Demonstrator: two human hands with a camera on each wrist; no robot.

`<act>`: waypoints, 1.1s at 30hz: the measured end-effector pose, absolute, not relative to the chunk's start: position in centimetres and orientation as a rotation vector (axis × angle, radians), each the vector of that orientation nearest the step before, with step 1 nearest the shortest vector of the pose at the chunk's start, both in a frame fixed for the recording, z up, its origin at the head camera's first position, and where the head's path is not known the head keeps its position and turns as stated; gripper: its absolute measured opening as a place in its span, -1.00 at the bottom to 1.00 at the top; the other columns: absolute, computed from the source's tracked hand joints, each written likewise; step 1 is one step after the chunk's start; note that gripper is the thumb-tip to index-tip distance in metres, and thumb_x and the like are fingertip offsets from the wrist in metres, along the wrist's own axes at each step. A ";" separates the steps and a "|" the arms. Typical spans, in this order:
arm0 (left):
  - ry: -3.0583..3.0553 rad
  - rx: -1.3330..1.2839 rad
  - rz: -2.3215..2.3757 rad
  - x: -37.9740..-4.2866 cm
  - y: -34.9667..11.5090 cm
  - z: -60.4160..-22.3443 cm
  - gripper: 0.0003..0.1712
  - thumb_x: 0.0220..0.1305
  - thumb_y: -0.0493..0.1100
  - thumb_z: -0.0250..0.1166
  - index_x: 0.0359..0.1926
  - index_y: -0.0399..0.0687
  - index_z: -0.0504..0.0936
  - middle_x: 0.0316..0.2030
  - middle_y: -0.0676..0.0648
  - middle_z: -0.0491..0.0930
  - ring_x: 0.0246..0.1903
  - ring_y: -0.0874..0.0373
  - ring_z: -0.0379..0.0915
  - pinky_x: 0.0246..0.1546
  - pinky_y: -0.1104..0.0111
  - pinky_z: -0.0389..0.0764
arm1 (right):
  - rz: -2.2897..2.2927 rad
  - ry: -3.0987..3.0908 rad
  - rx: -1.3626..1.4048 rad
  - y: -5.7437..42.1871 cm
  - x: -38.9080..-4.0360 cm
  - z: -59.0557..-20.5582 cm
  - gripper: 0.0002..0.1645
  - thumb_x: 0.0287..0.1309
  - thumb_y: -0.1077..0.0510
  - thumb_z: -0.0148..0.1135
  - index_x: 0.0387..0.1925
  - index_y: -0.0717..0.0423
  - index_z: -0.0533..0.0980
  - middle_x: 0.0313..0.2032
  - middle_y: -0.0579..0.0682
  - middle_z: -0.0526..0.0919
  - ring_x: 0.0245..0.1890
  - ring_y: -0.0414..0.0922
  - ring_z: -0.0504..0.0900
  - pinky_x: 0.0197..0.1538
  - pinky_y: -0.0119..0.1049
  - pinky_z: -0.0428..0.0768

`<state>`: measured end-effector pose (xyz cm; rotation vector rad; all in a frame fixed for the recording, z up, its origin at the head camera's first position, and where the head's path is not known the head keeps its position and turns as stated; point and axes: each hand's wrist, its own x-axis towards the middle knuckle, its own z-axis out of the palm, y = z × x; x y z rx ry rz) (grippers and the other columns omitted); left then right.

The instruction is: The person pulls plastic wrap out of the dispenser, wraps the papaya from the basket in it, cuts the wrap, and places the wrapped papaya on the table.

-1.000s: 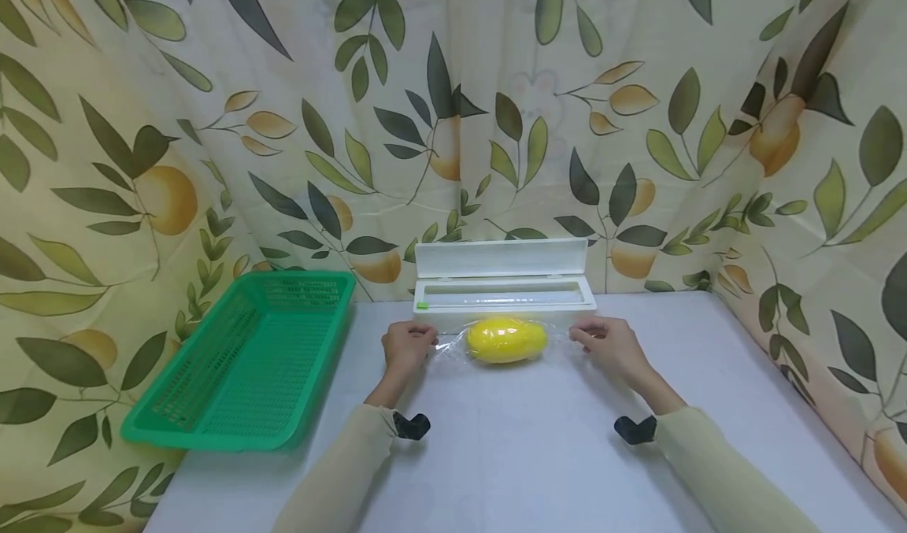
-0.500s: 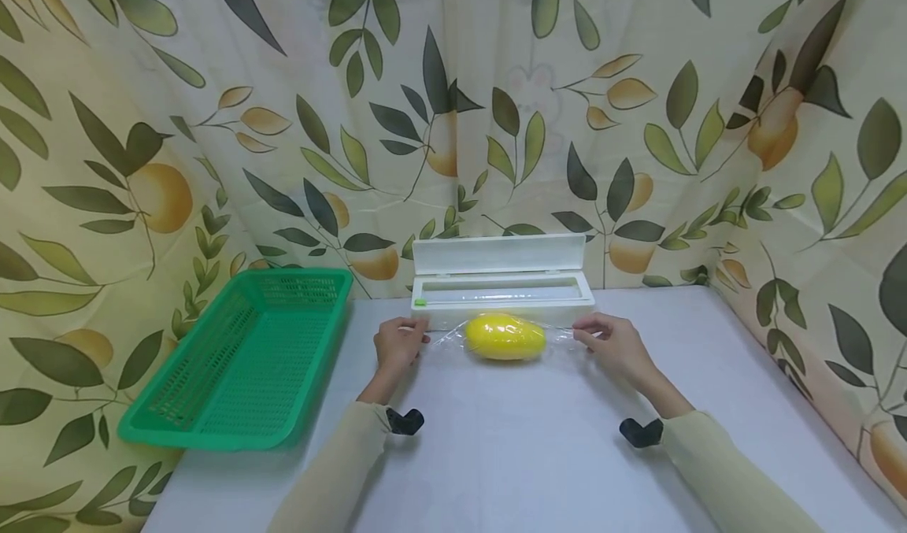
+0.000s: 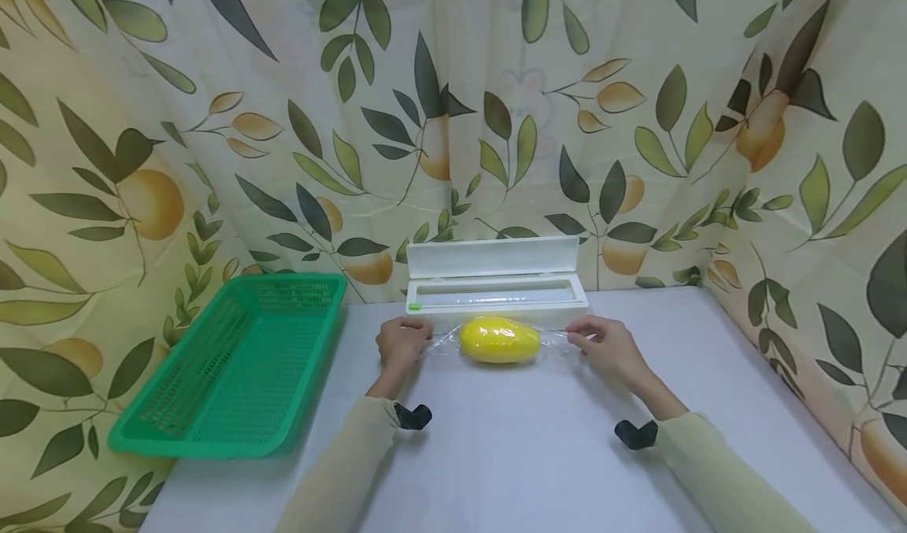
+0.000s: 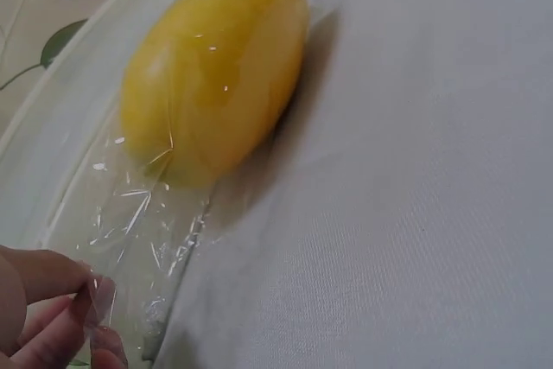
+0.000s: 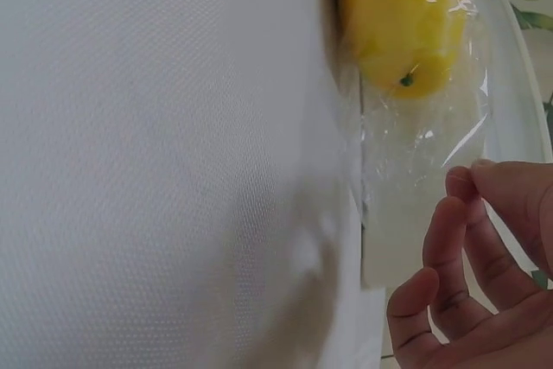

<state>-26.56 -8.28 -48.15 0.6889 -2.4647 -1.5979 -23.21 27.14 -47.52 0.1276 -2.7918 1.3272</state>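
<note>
A yellow mango (image 3: 499, 339) lies wrapped in clear cling film (image 4: 130, 222) on the table, close in front of the white cling film box. A small dark stem spot shows at its right end in the right wrist view. My left hand (image 3: 402, 342) pinches the loose film left of the mango between thumb and fingers. On the opposite side, my right hand (image 3: 608, 348) pinches the other film end (image 5: 423, 144) between thumb and forefinger, its remaining fingers curled loosely. Both film ends stretch out flat and wrinkled from the fruit.
The white cling film box (image 3: 496, 312) has its lid (image 3: 492, 257) raised, with a film roll (image 3: 496, 293) and a small green slider (image 3: 414, 307) showing. A green plastic basket (image 3: 234, 391) stands at the left. A leaf-patterned curtain (image 3: 453, 123) borders the white-covered table (image 3: 524, 454).
The head view has shifted slightly. Both hands spread a little outward at the film ends; the left then came back slightly. The mango stays in place before the box.
</note>
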 end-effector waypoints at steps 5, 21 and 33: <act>-2.374 0.545 -1.732 -26.3 -9.0 -48.8 -0.86 0.18 -0.21 0.50 -0.25 -0.07 0.73 -0.45 -0.02 0.76 -0.58 0.14 0.56 -0.64 0.44 0.49 | 1.325 -2.796 0.135 27.1 -23.2 -47.7 -0.76 0.37 0.16 0.31 -0.01 0.19 0.65 -0.15 0.09 0.75 -0.32 -0.04 0.65 -0.31 -0.27 0.56; -2.379 0.347 -1.818 -22.3 -10.4 -49.7 -0.70 0.14 -0.24 0.56 -0.08 -0.12 0.74 -0.47 -0.04 0.76 -0.56 0.07 0.59 -0.55 0.41 0.55 | 1.345 -2.806 0.187 27.8 -21.7 -48.8 -0.70 0.31 0.24 0.34 0.04 0.21 0.58 -0.25 0.09 0.76 -0.43 -0.02 0.65 -0.39 -0.32 0.51; -2.478 0.260 -1.635 -21.7 -10.4 -50.5 -0.69 0.16 -0.25 0.55 -0.07 -0.13 0.71 -0.48 0.00 0.76 -0.51 0.15 0.63 -0.46 0.38 0.61 | 1.278 -2.915 0.185 27.1 -22.0 -49.4 -0.72 0.31 0.25 0.32 0.00 0.12 0.48 -0.22 0.05 0.70 -0.40 -0.07 0.57 -0.36 -0.27 0.59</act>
